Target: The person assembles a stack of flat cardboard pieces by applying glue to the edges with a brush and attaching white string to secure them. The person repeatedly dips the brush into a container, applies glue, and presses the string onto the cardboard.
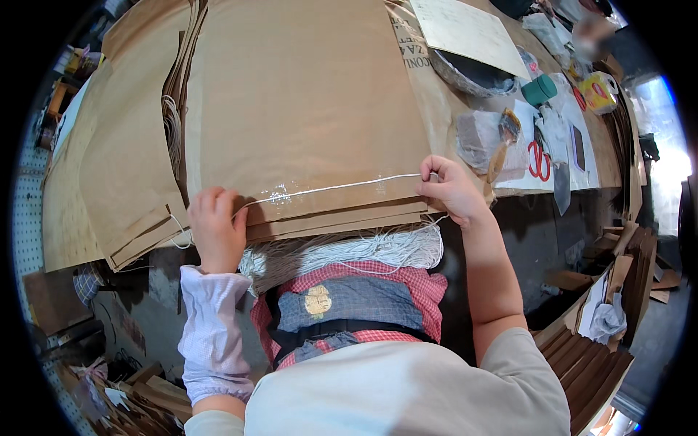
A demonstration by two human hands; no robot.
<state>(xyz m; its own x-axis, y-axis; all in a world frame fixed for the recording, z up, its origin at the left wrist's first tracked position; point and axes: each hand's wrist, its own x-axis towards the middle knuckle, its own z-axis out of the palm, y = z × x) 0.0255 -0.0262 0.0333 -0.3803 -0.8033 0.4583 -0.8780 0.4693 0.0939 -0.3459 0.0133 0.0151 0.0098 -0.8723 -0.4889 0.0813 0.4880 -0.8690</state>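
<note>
A white string [342, 187] stretches across the near part of a large brown paper sheet [305, 94]. At its right end, my right hand [452, 190] pinches it between thumb and fingertips. My left hand [217, 227] is closed on the string at the other end, at the sheet's near left corner; the exact grip is partly hidden. A loose tail hangs beside my left hand. Shiny wet-looking patches [280, 194] lie on the paper close to the string. Below the table edge, a thick bundle of white strings [349, 251] rests across my lap.
More folded brown paper [131, 138] is stacked at the left. To the right lie a brush [502, 142], red-handled scissors [539, 160], a knife-like blade [561, 185], a phone [579, 147], a green-capped container [539, 90], and a basin [472, 76] partly covered by a pale board [472, 33].
</note>
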